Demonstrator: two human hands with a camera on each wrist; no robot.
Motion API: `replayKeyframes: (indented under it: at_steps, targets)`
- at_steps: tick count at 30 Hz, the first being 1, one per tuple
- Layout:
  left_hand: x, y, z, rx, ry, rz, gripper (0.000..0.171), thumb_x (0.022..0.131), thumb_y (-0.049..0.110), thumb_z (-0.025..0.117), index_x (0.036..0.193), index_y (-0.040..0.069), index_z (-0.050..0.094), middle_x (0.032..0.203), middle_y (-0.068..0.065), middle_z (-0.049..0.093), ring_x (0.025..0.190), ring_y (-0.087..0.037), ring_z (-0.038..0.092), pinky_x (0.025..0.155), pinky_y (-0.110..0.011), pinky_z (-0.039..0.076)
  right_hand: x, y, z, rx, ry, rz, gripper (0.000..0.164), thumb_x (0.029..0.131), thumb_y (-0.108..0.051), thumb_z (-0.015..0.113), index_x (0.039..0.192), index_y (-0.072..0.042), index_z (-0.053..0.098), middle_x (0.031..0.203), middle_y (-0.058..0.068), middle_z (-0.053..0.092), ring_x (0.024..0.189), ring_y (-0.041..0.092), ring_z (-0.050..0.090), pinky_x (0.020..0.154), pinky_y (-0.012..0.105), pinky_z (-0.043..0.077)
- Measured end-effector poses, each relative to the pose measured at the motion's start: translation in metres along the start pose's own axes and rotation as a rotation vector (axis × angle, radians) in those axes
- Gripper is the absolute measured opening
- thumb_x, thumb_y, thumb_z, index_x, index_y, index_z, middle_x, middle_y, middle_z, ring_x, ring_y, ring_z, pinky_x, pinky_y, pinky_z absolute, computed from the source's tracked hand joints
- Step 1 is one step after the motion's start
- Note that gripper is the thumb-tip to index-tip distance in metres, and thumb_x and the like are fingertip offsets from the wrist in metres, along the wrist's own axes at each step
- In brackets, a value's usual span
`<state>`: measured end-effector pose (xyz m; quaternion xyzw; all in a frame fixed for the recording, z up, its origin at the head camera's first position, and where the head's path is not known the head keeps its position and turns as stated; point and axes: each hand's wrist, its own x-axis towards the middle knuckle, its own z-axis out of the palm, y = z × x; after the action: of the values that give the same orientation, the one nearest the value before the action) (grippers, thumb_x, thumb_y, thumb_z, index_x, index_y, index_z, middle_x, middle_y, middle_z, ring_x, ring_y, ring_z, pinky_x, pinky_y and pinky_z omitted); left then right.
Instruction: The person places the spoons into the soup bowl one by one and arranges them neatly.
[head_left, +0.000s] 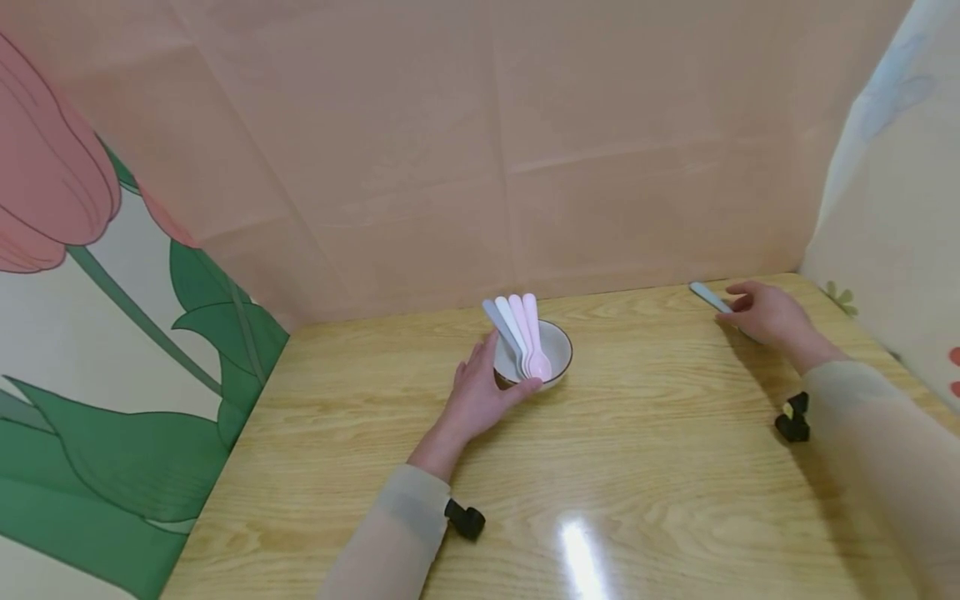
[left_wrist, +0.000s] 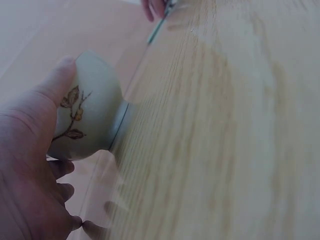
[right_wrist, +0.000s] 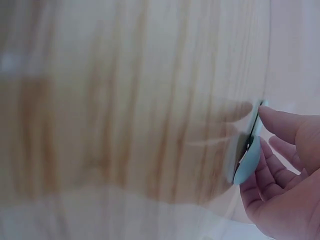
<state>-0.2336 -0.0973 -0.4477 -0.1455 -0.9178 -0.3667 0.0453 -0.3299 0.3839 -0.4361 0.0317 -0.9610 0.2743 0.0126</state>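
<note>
A small white bowl (head_left: pixel 558 340) with a dark rim stands near the table's back edge; the left wrist view shows a brown leaf sprig on the bowl's outside (left_wrist: pixel 97 120). My left hand (head_left: pixel 480 390) holds it by its left side, thumb at the front and fingers behind. Several plastic spoons (head_left: pixel 532 325) in grey-blue, white and pink lean together inside, handles pointing up and back. At the back right, my right hand (head_left: pixel 772 317) pinches a pale blue-green spoon (right_wrist: pixel 248 162) at the table surface. In the head view the hand partly hides this spoon; its handle (head_left: pixel 707 295) points back left.
The wood-grain table (head_left: pixel 637 450) ends at the back against a pinkish-beige sheet (head_left: pixel 420 167). A wall with painted tulips (head_left: pixel 52 158) is on the left, and a pale wall (head_left: pixel 915 225) borders the right. Each cuff carries a small black device (head_left: pixel 467 521).
</note>
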Motion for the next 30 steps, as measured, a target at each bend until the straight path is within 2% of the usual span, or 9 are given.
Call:
replayKeyframes:
  at_steps: [6, 11, 16, 23, 26, 30]
  targets:
    - [0.000, 0.000, 0.001, 0.004, 0.004, 0.003, 0.105, 0.083, 0.071, 0.067, 0.163, 0.025, 0.015, 0.160, -0.001, 0.034, 0.150, -0.022, 0.023, 0.116, -0.063, 0.013, 0.001, 0.002, 0.000, -0.017, 0.005, -0.017, 0.064, 0.094, -0.025, 0.071, 0.140, 0.009, 0.042, 0.118, 0.034, 0.059, 0.105, 0.049, 0.057, 0.089, 0.064, 0.040]
    - [0.001, 0.001, 0.001, 0.006, 0.001, 0.003, 0.107, 0.082, 0.074, 0.065, 0.163, 0.025, 0.015, 0.160, -0.001, 0.033, 0.151, -0.029, 0.021, 0.117, -0.063, 0.012, 0.001, 0.000, -0.002, -0.068, 0.006, -0.011, 0.062, 0.093, -0.028, 0.071, 0.136, 0.009, 0.047, 0.115, 0.033, 0.063, 0.102, 0.049, 0.059, 0.084, 0.062, 0.042]
    - [0.002, 0.001, 0.002, 0.010, 0.003, 0.008, 0.107, 0.082, 0.074, 0.065, 0.163, 0.024, 0.015, 0.160, -0.002, 0.034, 0.150, -0.027, 0.022, 0.117, -0.062, 0.012, 0.002, -0.004, -0.003, -0.130, -0.023, -0.009, 0.061, 0.090, -0.029, 0.071, 0.133, 0.009, 0.051, 0.113, 0.033, 0.065, 0.099, 0.051, 0.061, 0.080, 0.062, 0.045]
    - [0.004, 0.001, 0.004, 0.003, 0.006, 0.017, 0.106, 0.083, 0.072, 0.065, 0.163, 0.024, 0.016, 0.159, -0.004, 0.036, 0.150, -0.024, 0.024, 0.116, -0.064, 0.013, 0.002, -0.012, -0.005, -0.183, -0.075, -0.006, 0.071, 0.087, -0.027, 0.072, 0.138, 0.012, 0.043, 0.113, 0.034, 0.064, 0.098, 0.052, 0.061, 0.081, 0.066, 0.045]
    - [0.004, 0.003, 0.004, 0.002, 0.008, 0.019, 0.106, 0.083, 0.073, 0.065, 0.162, 0.024, 0.017, 0.158, -0.003, 0.036, 0.149, -0.023, 0.024, 0.115, -0.064, 0.014, 0.001, -0.014, -0.006, -0.194, -0.082, -0.009, 0.071, 0.087, -0.025, 0.069, 0.139, 0.013, 0.040, 0.114, 0.036, 0.063, 0.100, 0.054, 0.059, 0.082, 0.067, 0.044]
    - [0.005, 0.004, 0.003, 0.001, 0.009, 0.021, 0.106, 0.083, 0.072, 0.066, 0.162, 0.022, 0.018, 0.158, -0.005, 0.037, 0.149, -0.027, 0.025, 0.115, -0.064, 0.014, 0.000, -0.017, -0.006, -0.180, -0.096, -0.023, 0.069, 0.090, -0.023, 0.066, 0.142, 0.013, 0.038, 0.115, 0.036, 0.063, 0.100, 0.053, 0.060, 0.082, 0.066, 0.045]
